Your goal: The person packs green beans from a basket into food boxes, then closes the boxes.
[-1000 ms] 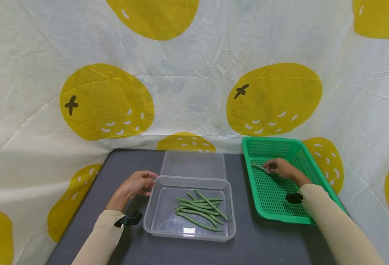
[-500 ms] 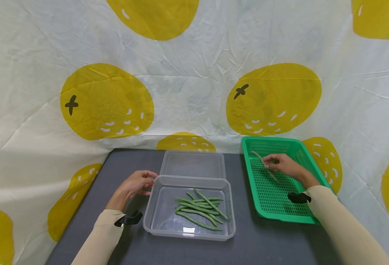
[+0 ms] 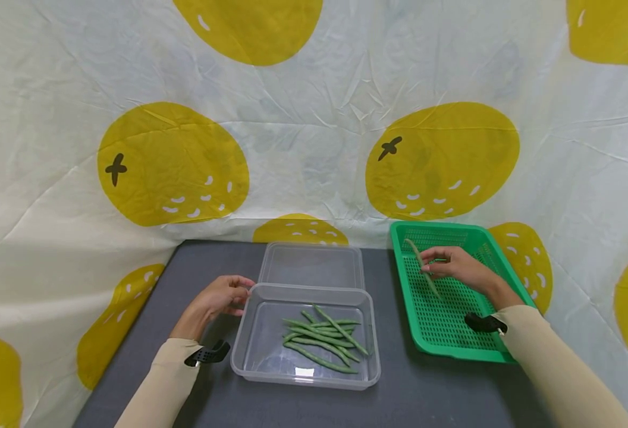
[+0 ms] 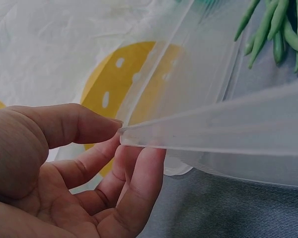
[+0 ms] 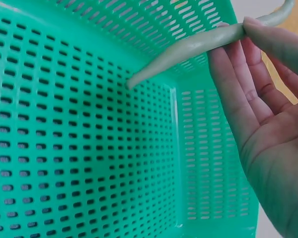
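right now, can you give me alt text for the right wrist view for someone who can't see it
The right hand pinches a single green bean between thumb and fingers, holding it above a green slotted basket. The basket fills most of the view, and nothing else shows inside it.

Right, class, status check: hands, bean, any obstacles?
Right hand pinches one long green bean above the green perforated plastic basket. Left hand grips the clear plastic container at its corner. No obstacles between basket and container.
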